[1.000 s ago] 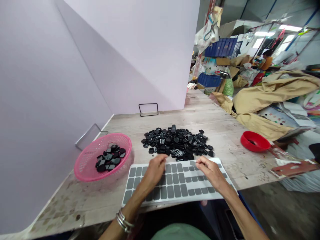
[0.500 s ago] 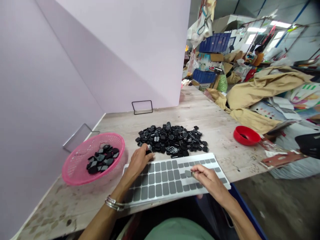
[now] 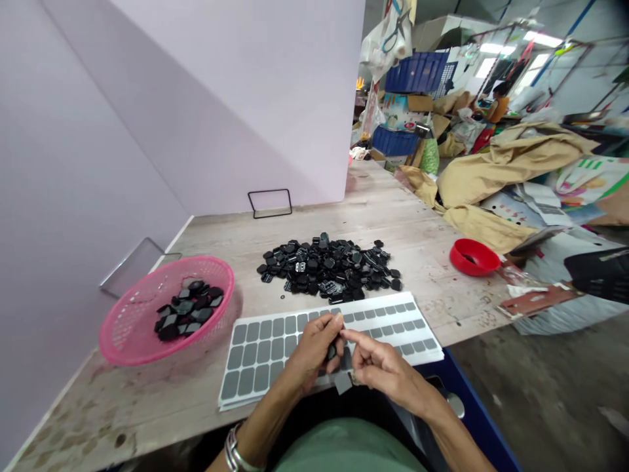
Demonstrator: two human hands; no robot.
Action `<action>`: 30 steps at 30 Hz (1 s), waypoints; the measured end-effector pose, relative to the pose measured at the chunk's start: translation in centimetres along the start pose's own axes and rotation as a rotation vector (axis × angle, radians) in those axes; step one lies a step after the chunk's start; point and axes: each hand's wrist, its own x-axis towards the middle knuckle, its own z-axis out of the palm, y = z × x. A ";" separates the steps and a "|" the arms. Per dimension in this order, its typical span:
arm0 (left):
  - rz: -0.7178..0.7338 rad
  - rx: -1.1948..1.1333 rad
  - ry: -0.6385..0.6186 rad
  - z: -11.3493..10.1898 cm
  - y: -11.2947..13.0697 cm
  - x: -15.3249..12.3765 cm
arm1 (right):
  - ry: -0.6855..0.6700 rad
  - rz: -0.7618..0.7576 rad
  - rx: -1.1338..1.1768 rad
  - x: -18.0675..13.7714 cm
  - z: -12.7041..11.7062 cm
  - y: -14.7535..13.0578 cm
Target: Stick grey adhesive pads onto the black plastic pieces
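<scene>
My left hand (image 3: 317,347) is closed around a small black piece (image 3: 331,352), mostly hidden by the fingers. Close beside it, my right hand (image 3: 381,367) has its index finger stretched to the left thumb tip. A grey sticker (image 3: 344,383) hangs from the curled fingers and thumb of that hand. Both hands are above a white sheet (image 3: 400,337) bearing rows of grey rounded stickers, large ones on the left and small ones on the right. Behind the sheet lies a heap of black pieces (image 3: 329,265), some with white print.
A pink basket (image 3: 115,328) on the left holds several black pieces with grey faces. At the right stands a red bowl (image 3: 474,257) with something dark inside. A black wire stand (image 3: 270,213) is by the wall. A blue crate (image 3: 472,406) is below the table's right edge.
My left hand has come from the heap's front edge toward my right hand, now with a black piece. My right hand has moved left and nearer me, bringing the grey sticker along.
</scene>
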 end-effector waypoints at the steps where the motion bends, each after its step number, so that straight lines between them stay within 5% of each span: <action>1: -0.007 0.001 -0.016 0.1 0.0 0.0 | 0.009 0.004 -0.018 0.0 -0.1 0.2; 13: -0.046 0.012 -0.306 -1.0 -0.6 -0.8 | -0.109 0.097 0.047 -0.3 -2.4 1.3; 16: -0.017 0.018 -0.286 -0.8 -0.8 -0.6 | -0.100 0.084 0.051 -0.5 -2.6 1.3; 20: 0.009 -0.094 -0.196 -0.3 -0.8 -0.4 | 0.161 0.045 0.092 -0.7 -2.3 1.2; 24: 0.006 -0.156 -0.186 0.3 -1.0 -0.4 | 0.508 -0.065 -0.165 -0.5 -1.1 1.0; 30: 0.013 -0.168 -0.149 0.7 -1.5 -0.4 | 0.568 -0.240 -0.473 -0.2 0.4 0.9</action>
